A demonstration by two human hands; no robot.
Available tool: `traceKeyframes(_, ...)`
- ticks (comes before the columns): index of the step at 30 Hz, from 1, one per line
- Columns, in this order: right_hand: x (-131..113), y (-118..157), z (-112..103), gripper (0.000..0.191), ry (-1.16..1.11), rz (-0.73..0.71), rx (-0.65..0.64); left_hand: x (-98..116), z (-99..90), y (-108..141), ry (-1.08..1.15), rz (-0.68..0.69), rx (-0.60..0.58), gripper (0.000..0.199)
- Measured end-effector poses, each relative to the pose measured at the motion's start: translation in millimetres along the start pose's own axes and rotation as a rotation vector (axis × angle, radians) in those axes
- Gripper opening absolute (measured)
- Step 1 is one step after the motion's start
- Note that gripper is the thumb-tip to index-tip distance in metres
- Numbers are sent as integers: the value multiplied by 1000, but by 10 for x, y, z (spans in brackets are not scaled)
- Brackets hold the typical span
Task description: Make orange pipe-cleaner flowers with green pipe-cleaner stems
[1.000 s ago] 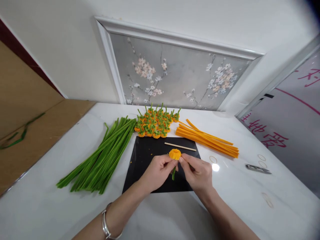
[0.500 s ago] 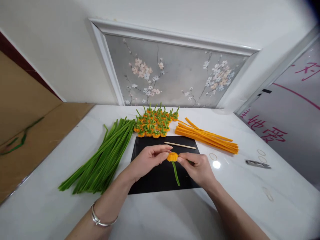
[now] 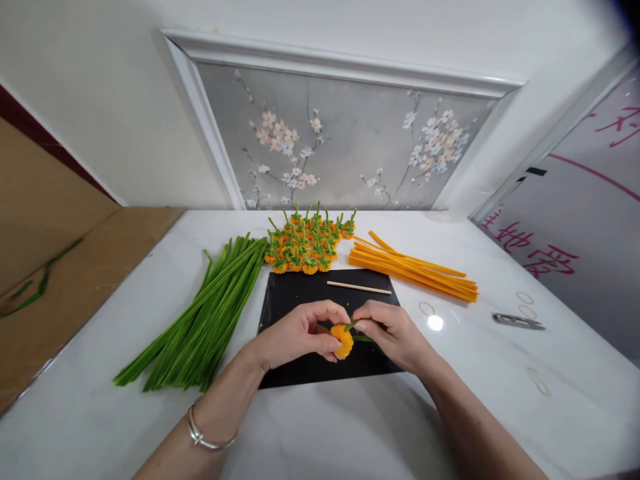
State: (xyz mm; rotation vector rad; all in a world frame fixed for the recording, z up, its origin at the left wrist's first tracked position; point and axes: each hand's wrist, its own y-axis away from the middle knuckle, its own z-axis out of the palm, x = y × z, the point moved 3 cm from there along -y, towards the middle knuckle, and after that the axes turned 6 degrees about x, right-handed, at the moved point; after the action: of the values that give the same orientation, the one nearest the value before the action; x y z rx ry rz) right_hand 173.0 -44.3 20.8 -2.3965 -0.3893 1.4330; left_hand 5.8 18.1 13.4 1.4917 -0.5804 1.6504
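Between the thumb and fingers of my left hand is a small orange fluffy piece, ridged like a pumpkin. My right hand pinches a green fuzzy stem at the top of that piece. Another stretch of green stem sticks out to the right, under my right fingers. Both hands are over a black mat. A thin pale stick lies on the mat, beyond my hands.
Several finished orange pieces with green stems stand behind the mat. Green fuzzy stems lie left, orange ones right. Small snips and thin rubber bands rest on the white table farther right.
The orange piece has turned and come slightly lower, nearer my left palm. My right fingers have moved to the green stem at its top. The hanging green end now points right.
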Motion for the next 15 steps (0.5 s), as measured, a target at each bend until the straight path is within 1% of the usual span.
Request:
traceKeyframes(3, 20, 3, 7, 15, 7, 28, 6, -1, 4, -15, -35, 22, 12, 29)
traceKeyframes(6, 23, -3, 13, 15, 14, 67, -2, 19, 38, -19, -119, 44, -3, 31)
traceKeyframes(9, 6, -12, -1, 17, 24, 82, -21, 64, 84, -18, -197, 108, 1, 21)
traceKeyframes(11, -12, -13, -22, 18, 28, 75, -23, 84, 105, -20, -223, 126, 11, 13)
traceKeyframes(13, -29, -10, -46, 19, 20, 73, -18, 89, 109, -28, -215, 126, 24, 10)
traceKeyframes(15, -44, -5, -61, 20, 2, 85, -39, 78, 96, -42, -177, 128, 49, 11)
